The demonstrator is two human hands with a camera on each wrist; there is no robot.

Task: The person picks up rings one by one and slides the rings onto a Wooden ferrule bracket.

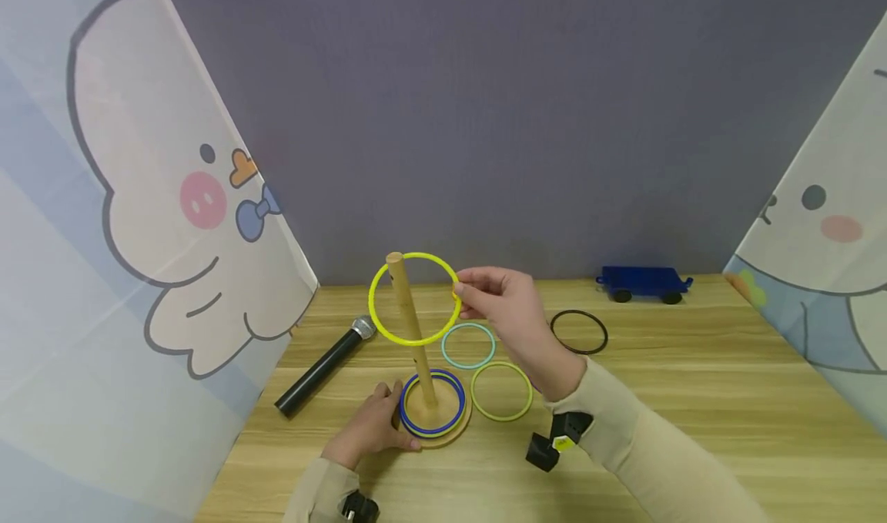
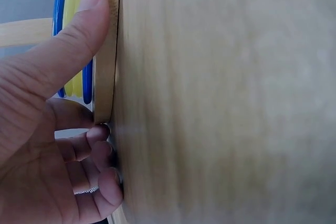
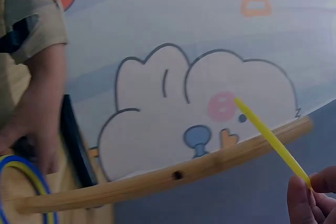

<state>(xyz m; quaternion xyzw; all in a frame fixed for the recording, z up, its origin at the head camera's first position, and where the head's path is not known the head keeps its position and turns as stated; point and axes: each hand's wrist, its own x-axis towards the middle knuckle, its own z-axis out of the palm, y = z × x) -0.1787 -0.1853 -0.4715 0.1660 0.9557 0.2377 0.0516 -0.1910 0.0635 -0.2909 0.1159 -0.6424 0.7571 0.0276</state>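
My right hand (image 1: 509, 311) pinches a yellow ring (image 1: 413, 343) by its right edge, thumb against fingers. The ring is level with the top of the wooden post (image 1: 406, 300). Its near edge crosses in front of the post, while the post's tip overlaps its far edge; in the right wrist view the ring (image 3: 273, 141) is nearly edge-on. My left hand (image 1: 372, 424) grips the post's round wooden base (image 2: 107, 77), thumb on the rim and fingers curled at the side. Blue rings (image 2: 89, 81) and yellow rings (image 2: 76, 85) lie stacked on the base around the post.
A light blue ring (image 1: 444, 349), a yellow-green ring (image 1: 502, 418) and a black ring (image 1: 606, 335) lie on the wooden table (image 1: 693, 423). A microphone (image 1: 322, 370) lies at the left. At the back right stands a blue toy wagon (image 1: 642, 281). Printed cloth and a grey panel surround the table.
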